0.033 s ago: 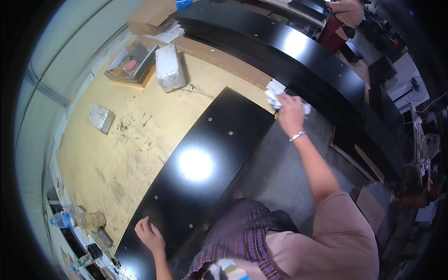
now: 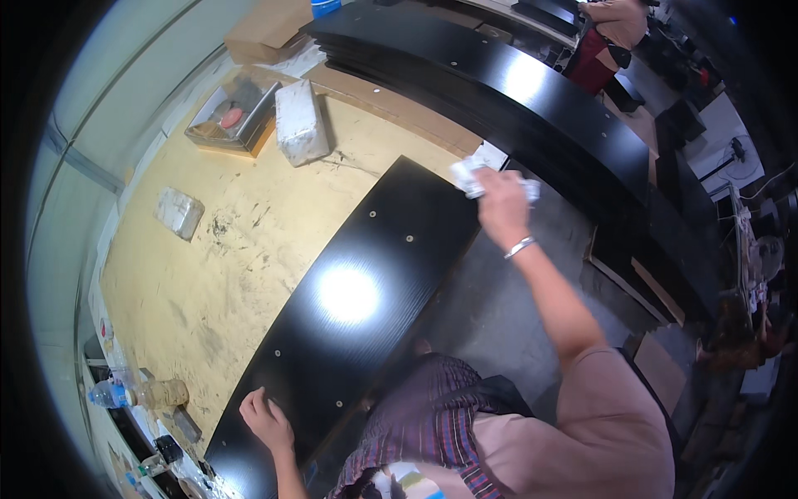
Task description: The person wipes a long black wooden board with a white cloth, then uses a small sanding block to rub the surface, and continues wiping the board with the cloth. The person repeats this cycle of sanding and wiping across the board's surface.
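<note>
A long black board (image 2: pixel 388 274) with a wood-grain face and several small round metal fittings lies along the near edge of the table. My left hand (image 2: pixel 268 420) rests on its near-left end, fingers slightly bent and apart, holding nothing. At the board's far right end, my right hand (image 2: pixel 504 204) grips a crumpled white rag (image 2: pixel 468 176) that sticks out on both sides of the fingers. Whether the rag touches the board's end edge, I cannot tell.
Behind lies a stack of black boards (image 2: pixel 499 91). The yellowish tabletop (image 2: pixel 249 274) holds a box of odds and ends (image 2: pixel 234 116), two white-wrapped blocks (image 2: pixel 301 125) (image 2: pixel 179 212) and plastic bottles (image 2: pixel 162 392). A co-worker (image 2: pixel 611 41) stands at the far right.
My right hand has shifted a little to the left with the white rag, closer over the board's end. My left hand has stayed in place.
</note>
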The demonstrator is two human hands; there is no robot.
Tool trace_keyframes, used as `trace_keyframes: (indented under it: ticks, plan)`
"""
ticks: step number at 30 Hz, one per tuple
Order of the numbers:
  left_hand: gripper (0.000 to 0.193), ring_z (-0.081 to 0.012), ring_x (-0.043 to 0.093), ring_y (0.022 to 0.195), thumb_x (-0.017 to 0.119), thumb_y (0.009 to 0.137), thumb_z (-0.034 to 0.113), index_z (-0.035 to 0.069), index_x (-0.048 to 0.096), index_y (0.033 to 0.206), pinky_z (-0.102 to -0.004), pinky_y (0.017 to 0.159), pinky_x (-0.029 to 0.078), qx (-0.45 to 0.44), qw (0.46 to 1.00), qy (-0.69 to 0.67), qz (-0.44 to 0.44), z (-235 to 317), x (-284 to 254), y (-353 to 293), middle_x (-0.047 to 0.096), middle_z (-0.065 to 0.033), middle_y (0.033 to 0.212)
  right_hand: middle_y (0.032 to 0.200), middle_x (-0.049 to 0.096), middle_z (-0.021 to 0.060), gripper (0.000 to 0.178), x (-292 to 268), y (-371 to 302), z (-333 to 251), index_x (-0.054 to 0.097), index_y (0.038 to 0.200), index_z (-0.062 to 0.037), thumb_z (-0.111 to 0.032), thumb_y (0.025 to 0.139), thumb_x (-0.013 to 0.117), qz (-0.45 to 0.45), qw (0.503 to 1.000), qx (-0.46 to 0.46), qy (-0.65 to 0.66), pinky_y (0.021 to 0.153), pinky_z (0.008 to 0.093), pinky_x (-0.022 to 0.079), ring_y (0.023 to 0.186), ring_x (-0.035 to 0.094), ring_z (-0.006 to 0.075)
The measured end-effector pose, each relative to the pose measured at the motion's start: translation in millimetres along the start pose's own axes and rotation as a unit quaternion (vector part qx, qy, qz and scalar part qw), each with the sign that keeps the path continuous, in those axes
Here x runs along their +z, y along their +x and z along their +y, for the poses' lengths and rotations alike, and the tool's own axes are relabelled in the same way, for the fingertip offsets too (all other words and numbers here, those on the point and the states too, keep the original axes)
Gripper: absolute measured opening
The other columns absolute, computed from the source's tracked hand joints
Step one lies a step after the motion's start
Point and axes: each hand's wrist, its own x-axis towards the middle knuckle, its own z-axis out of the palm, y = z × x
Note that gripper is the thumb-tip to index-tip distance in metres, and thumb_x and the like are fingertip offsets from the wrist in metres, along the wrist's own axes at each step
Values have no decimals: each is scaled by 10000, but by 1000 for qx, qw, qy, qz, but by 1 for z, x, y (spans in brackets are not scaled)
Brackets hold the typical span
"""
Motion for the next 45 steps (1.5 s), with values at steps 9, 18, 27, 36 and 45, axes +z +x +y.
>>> trace_keyframes:
  ticks: [9, 18, 27, 36, 45]
  plan:
    - [307, -361, 530, 1111, 573, 894, 31, 14, 619, 1197, -445, 983, 431, 5, 1000, -3, 0, -6, 0, -1, 571, -174, 1165, 1135, 701, 88, 304, 61, 33, -48, 705, 1118, -76, -103, 829, 614, -244, 968, 62, -14, 844, 439, 501, 1143, 596, 286]
    - [285, -362, 536, 1107, 588, 883, 41, 14, 629, 1163, -448, 971, 434, 6, 1000, 8, 11, -1, 2, 2, 577, -171, 1137, 1164, 705, 103, 358, 53, 35, -56, 705, 1165, -93, -53, 825, 600, -119, 985, -114, 57, 796, 420, 532, 951, 642, 324]
    - [290, -373, 541, 1086, 593, 867, 44, 15, 632, 1153, -458, 965, 437, 6, 1000, -8, 17, -7, 0, -1, 582, -179, 1132, 1317, 667, 43, 385, 85, 106, -43, 722, 1219, -167, -124, 857, 599, -351, 919, 38, -175, 943, 502, 454, 1188, 580, 264]
    - [279, -364, 540, 1093, 594, 867, 53, 13, 629, 1141, -456, 977, 432, -1, 1000, -11, 10, -1, -2, 3, 575, -173, 1124, 1290, 671, 15, 392, 87, 68, -54, 722, 1228, -197, -122, 864, 596, -208, 975, -52, -59, 941, 466, 469, 1190, 570, 271]
    - [292, -381, 529, 1099, 578, 877, 74, -8, 623, 1153, -466, 966, 432, -1, 1000, -15, -2, -2, -2, 3, 572, -188, 1143, 1279, 675, 6, 441, 35, 12, -26, 704, 1227, -129, -17, 817, 586, -202, 978, -54, -23, 879, 406, 483, 1115, 576, 259]
